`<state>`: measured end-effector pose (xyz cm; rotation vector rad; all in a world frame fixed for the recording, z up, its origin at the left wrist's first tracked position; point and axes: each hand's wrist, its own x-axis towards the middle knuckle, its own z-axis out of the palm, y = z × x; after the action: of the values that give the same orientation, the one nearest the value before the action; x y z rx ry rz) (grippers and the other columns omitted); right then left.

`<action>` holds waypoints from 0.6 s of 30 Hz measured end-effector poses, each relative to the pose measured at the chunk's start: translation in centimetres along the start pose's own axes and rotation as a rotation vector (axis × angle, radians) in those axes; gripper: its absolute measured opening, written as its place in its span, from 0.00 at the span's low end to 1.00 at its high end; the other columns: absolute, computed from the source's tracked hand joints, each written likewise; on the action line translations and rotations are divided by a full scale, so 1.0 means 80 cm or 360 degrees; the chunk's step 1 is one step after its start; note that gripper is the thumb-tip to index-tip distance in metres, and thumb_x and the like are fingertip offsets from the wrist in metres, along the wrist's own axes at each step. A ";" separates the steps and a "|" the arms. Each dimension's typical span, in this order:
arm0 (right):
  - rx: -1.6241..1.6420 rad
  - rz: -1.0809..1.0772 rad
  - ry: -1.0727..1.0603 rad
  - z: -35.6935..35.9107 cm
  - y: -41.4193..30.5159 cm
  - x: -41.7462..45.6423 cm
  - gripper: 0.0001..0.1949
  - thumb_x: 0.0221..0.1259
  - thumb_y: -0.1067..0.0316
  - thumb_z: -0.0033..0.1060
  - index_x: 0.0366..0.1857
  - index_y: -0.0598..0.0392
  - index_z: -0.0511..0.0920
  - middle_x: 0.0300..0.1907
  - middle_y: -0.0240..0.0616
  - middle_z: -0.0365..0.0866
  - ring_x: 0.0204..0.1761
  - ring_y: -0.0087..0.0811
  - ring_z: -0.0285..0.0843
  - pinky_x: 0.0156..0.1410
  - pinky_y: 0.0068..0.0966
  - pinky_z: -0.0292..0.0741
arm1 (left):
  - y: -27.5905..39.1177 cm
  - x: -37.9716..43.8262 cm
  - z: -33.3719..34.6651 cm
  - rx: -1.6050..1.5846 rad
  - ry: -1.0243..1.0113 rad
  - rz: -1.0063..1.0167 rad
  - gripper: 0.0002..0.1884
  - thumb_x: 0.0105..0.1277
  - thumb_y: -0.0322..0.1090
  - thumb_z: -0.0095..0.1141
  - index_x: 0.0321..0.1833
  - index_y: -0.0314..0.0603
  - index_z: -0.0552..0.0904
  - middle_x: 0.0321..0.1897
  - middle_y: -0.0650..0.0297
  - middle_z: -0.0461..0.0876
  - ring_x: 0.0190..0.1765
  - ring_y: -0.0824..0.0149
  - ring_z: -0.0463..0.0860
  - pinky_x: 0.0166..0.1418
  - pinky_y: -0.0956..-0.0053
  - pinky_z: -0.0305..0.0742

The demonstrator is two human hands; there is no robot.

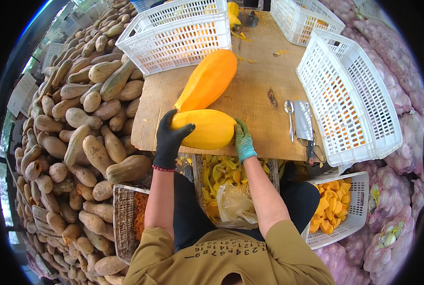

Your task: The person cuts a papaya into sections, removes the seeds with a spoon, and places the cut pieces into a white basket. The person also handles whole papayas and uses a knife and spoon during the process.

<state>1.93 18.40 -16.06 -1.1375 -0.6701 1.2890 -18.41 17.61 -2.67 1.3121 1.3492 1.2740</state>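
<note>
A peeled yellow squash (206,129) lies crosswise at the near edge of the wooden board (258,117), gripped at both ends. My left hand (171,133), in a black glove, holds its left end with the thumb on top. Around its right end are the fingers of my right hand (244,139), in a green and teal glove. Just beyond, a second peeled squash (208,80), more orange, lies slanting, its narrow tip close to my left hand. To the right on the board rest a metal spoon (289,119) and a cleaver (303,121) with a black handle.
White plastic crates (180,35) stand at the board's far left and right (347,99). Below the board, a bin holds yellow peelings (219,174) and a plastic bag (235,203). Cut squash chunks (329,206) fill a crate at right. Unpeeled squash (101,114) are heaped left; mesh sacks (390,213) line the right.
</note>
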 end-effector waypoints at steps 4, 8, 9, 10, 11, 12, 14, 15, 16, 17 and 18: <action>0.0036 0.0375 0.0289 -0.052 -0.017 0.014 0.15 0.72 0.62 0.42 0.56 0.50 0.74 0.49 0.35 0.79 0.45 0.32 0.76 0.50 0.26 0.77 | 0.050 0.020 0.104 0.1041 -0.0123 0.0690 0.38 0.41 0.41 0.76 0.58 0.42 0.74 0.49 0.53 0.75 0.51 0.54 0.77 0.53 0.64 0.75; -0.2061 -0.0169 0.0313 -0.132 -0.080 0.015 0.15 0.60 0.60 0.55 0.50 0.48 0.78 0.46 0.49 0.81 0.41 0.50 0.79 0.48 0.36 0.77 | 0.070 0.041 0.130 0.0956 -0.0267 0.0575 0.37 0.41 0.43 0.75 0.57 0.43 0.74 0.49 0.52 0.75 0.51 0.53 0.77 0.53 0.64 0.74; -0.2149 -0.0204 0.0445 -0.156 -0.100 0.011 0.15 0.58 0.60 0.56 0.49 0.48 0.78 0.45 0.51 0.80 0.42 0.52 0.78 0.49 0.38 0.76 | 0.070 0.037 0.132 0.0985 -0.0241 0.0670 0.38 0.41 0.44 0.75 0.57 0.43 0.74 0.49 0.51 0.75 0.51 0.52 0.77 0.53 0.63 0.74; -0.2184 -0.0367 0.0570 -0.180 -0.120 0.007 0.16 0.56 0.60 0.57 0.48 0.48 0.78 0.45 0.53 0.79 0.43 0.54 0.77 0.50 0.41 0.75 | 0.070 0.031 0.136 0.1037 -0.0206 0.0703 0.38 0.41 0.45 0.75 0.57 0.43 0.74 0.50 0.51 0.75 0.51 0.52 0.77 0.53 0.63 0.75; -0.2361 -0.0243 0.0693 -0.202 -0.136 0.003 0.16 0.57 0.58 0.57 0.47 0.51 0.77 0.44 0.52 0.78 0.46 0.51 0.78 0.50 0.42 0.76 | 0.070 0.026 0.141 0.1095 -0.0191 0.0707 0.38 0.40 0.46 0.75 0.57 0.43 0.74 0.50 0.50 0.75 0.51 0.51 0.77 0.52 0.62 0.75; -0.2490 0.0077 0.0791 -0.222 -0.150 0.000 0.18 0.56 0.60 0.58 0.51 0.52 0.75 0.48 0.52 0.75 0.51 0.51 0.76 0.53 0.45 0.75 | 0.071 0.022 0.149 0.1119 -0.0154 0.0738 0.39 0.39 0.47 0.75 0.58 0.44 0.74 0.50 0.49 0.74 0.52 0.50 0.76 0.52 0.61 0.75; -0.2650 0.0589 0.0837 -0.252 -0.167 -0.004 0.22 0.55 0.64 0.59 0.55 0.54 0.71 0.57 0.55 0.71 0.58 0.51 0.72 0.59 0.45 0.73 | 0.076 0.015 0.170 0.1260 -0.0143 0.0774 0.45 0.39 0.49 0.74 0.62 0.43 0.68 0.51 0.51 0.73 0.53 0.49 0.74 0.52 0.58 0.74; -0.2676 0.0751 0.0826 -0.262 -0.171 -0.005 0.22 0.54 0.65 0.58 0.55 0.54 0.72 0.59 0.55 0.70 0.60 0.51 0.71 0.60 0.44 0.72 | 0.078 0.012 0.183 0.1294 -0.0163 0.0734 0.46 0.39 0.49 0.73 0.64 0.42 0.66 0.52 0.52 0.72 0.54 0.49 0.73 0.51 0.57 0.74; -0.2657 0.0655 0.0758 -0.268 -0.173 -0.006 0.22 0.53 0.66 0.59 0.54 0.54 0.73 0.57 0.55 0.73 0.59 0.51 0.73 0.59 0.44 0.73 | 0.081 0.012 0.196 0.1325 -0.0204 0.0712 0.48 0.40 0.50 0.73 0.65 0.40 0.63 0.52 0.53 0.72 0.55 0.49 0.72 0.51 0.56 0.74; -0.2675 0.0655 0.0766 -0.273 -0.175 -0.005 0.21 0.52 0.66 0.60 0.54 0.55 0.73 0.54 0.54 0.75 0.57 0.51 0.74 0.58 0.44 0.74 | 0.082 0.013 0.203 0.1341 -0.0231 0.0680 0.48 0.39 0.50 0.73 0.64 0.40 0.63 0.52 0.53 0.72 0.54 0.49 0.72 0.51 0.56 0.74; -0.2660 0.0617 0.0732 -0.276 -0.176 -0.005 0.22 0.52 0.66 0.60 0.53 0.54 0.74 0.53 0.54 0.76 0.56 0.51 0.75 0.57 0.43 0.74 | 0.082 0.014 0.209 0.1320 -0.0230 0.0697 0.48 0.39 0.50 0.73 0.64 0.40 0.64 0.52 0.53 0.72 0.54 0.49 0.72 0.51 0.56 0.74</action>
<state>27.08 13.51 -10.81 -2.8903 -1.2194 0.4552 -1.16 20.11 1.73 2.3201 1.6077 0.8583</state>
